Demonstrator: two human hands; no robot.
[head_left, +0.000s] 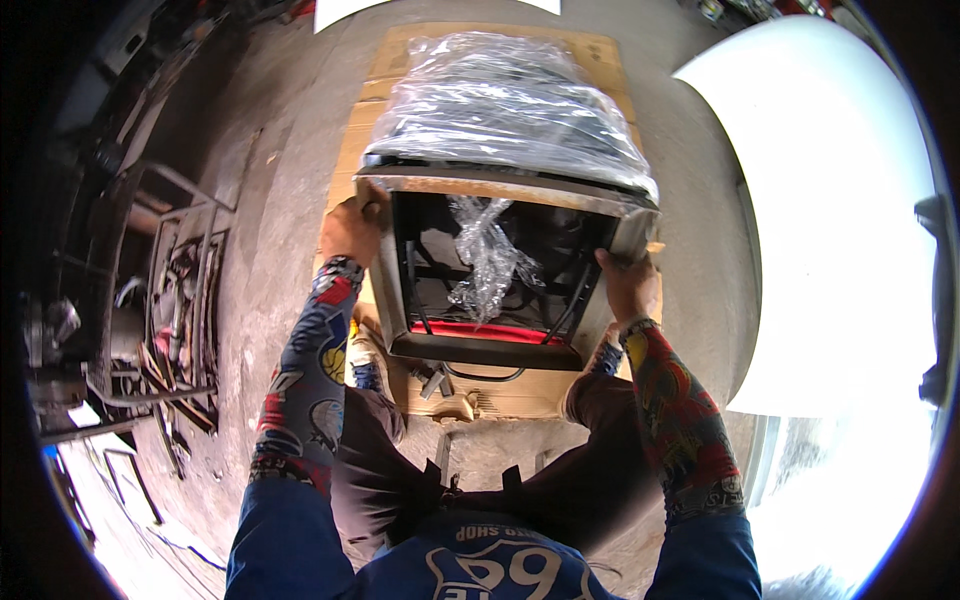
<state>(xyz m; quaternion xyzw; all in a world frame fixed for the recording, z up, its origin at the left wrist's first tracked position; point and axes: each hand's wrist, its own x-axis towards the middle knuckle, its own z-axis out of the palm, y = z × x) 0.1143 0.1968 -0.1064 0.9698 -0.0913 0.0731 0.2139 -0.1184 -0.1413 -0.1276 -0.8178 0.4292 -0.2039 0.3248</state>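
Between my knees a rectangular metal frame (480, 184), rusty along its far rail, stands tilted against a bulky dark thing wrapped in clear plastic (500, 110). My left hand (352, 230) is closed around the frame's far left corner. On the right side rail my right hand (630, 285) grips with its thumb over the inner edge; its other fingers are mostly hidden. Inside the frame opening hangs a crumpled strip of clear plastic film (488, 260). Dark bars and a red strip (490, 331) also show there.
Flattened cardboard (355, 130) lies under the work, with small metal pieces (432, 383) near my left shoe (368, 360). To the left stands a metal rack (160, 300) holding scrap parts. A large white curved panel (820, 220) is at the right.
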